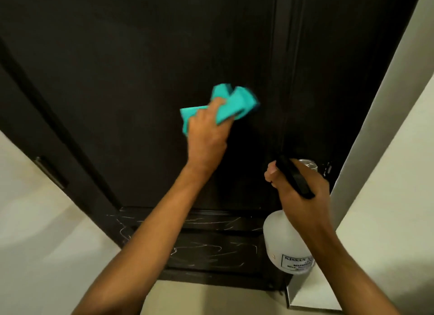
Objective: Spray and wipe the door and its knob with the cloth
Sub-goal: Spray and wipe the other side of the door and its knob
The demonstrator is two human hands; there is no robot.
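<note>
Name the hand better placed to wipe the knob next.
Left hand: it already holds the cloth against the door. The right hand grips the spray bottle, in front of the knob.

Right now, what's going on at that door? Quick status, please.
Left hand pressing teal cloth on dark door. Right hand gripping spray bottle. Knob partly hidden behind it.

At the centre of the frame we see the left hand [206,131] pressing a bunched teal cloth [232,103] against the dark door [117,68]. At lower right, the right hand [303,195] grips a translucent spray bottle [281,242] by its black trigger head, just before the shiny knob [307,164]. White scuff marks streak the door's lower panel.
</note>
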